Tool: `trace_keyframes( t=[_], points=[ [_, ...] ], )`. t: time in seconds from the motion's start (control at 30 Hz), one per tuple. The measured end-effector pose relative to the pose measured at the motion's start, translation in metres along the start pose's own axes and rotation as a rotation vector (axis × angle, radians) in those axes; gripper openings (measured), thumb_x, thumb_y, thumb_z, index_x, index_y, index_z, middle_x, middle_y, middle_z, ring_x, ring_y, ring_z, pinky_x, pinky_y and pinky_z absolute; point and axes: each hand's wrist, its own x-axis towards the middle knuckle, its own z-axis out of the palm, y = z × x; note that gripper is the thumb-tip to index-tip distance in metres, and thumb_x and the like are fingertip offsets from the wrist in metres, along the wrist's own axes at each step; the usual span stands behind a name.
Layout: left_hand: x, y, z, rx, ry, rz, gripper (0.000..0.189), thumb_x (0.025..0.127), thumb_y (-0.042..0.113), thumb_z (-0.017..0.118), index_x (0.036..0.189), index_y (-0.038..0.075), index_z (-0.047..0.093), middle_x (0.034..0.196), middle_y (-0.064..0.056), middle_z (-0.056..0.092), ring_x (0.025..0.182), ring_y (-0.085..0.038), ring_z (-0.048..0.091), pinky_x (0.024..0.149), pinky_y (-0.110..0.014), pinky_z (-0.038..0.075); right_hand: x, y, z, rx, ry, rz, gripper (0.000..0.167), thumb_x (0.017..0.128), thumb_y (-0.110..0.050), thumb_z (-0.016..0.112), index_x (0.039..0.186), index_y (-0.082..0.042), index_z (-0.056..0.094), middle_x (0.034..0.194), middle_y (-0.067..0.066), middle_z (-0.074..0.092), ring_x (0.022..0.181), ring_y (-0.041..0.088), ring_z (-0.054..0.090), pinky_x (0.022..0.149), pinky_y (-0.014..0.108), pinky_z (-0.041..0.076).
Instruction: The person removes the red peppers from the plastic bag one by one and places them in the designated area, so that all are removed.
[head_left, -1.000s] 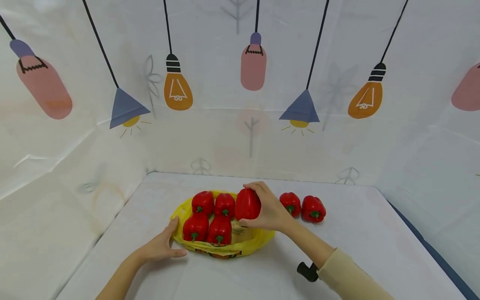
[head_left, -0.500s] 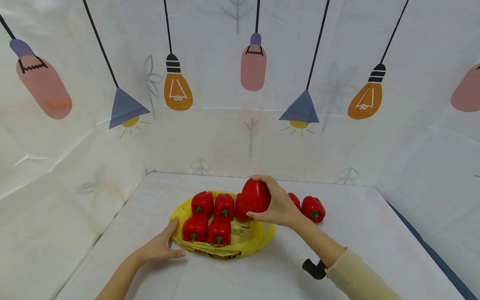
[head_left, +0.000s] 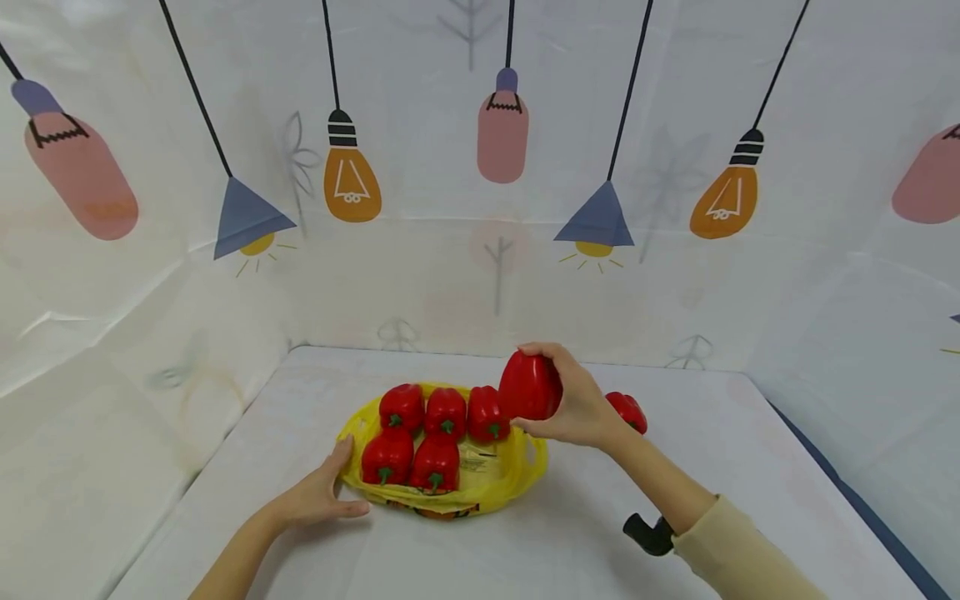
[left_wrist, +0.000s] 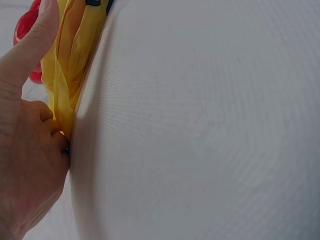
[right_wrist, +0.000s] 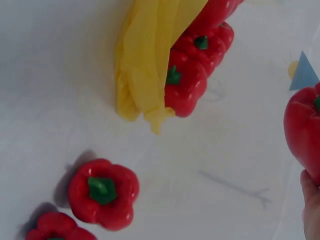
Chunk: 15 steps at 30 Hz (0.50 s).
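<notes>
In the head view my right hand (head_left: 573, 408) grips a red bell pepper (head_left: 530, 386), thumb below and fingers over the top, raised beside the right end of a yellow plastic bag (head_left: 525, 467). Several red peppers with green stems lie in the bag's opening, among them one pepper (head_left: 487, 414) nearest the held one. My left hand (head_left: 318, 492) rests against the bag's left end, thumb spread away. The left wrist view has the left hand (left_wrist: 35, 160) with fingertips against the yellow bag (left_wrist: 62, 95). At the right wrist view's edge is the held pepper (right_wrist: 305, 130).
Two loose peppers, one of them whole in the right wrist view (right_wrist: 103, 194), lie on the white table (head_left: 420, 558) right of the bag. The head view shows one loose pepper (head_left: 626, 411); my right hand covers the other. A printed fabric wall (head_left: 420, 275) stands behind.
My right hand has lifted the held pepper up and to the right, uncovering another pepper in the bag. It now hides one loose pepper. The left hand has stayed at the bag.
</notes>
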Motion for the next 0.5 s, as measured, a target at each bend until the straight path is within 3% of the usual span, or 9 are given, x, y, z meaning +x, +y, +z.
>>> trace_keyframes(
  t=[0.1,0.33,0.5],
  points=[
    [-0.001,0.0,-0.001,-0.001,0.001,-0.001,0.117,0.078,0.04,0.078,0.148,-0.012,0.0,0.153,-0.034,-0.002,0.14,-0.051,-0.002,0.11,-0.063,0.005,-0.002,-0.005,-0.008,-0.024,0.018,-0.004,0.085,0.06,0.002,0.087,0.13,0.006,0.04,0.127,0.02,0.05,0.114,0.035,0.05,0.075,0.044,0.058],
    [-0.002,-0.001,-0.001,-0.007,0.003,0.015,0.117,0.078,0.038,0.079,0.148,-0.012,-0.001,0.153,-0.035,-0.003,0.139,-0.052,-0.003,0.11,-0.063,0.004,-0.016,0.032,-0.016,-0.062,0.03,0.034,0.092,0.059,-0.009,0.091,0.135,-0.008,0.039,0.132,0.008,0.049,0.116,0.028,0.049,0.075,0.039,0.058],
    [-0.002,0.0,-0.001,0.0,0.0,0.01,0.117,0.078,0.039,0.079,0.148,-0.012,-0.001,0.153,-0.035,-0.003,0.138,-0.053,-0.003,0.11,-0.064,0.004,-0.021,0.036,-0.024,-0.067,0.041,0.056,0.093,0.06,-0.011,0.091,0.137,-0.011,0.039,0.132,0.004,0.049,0.118,0.024,0.048,0.077,0.038,0.057]
  ],
)
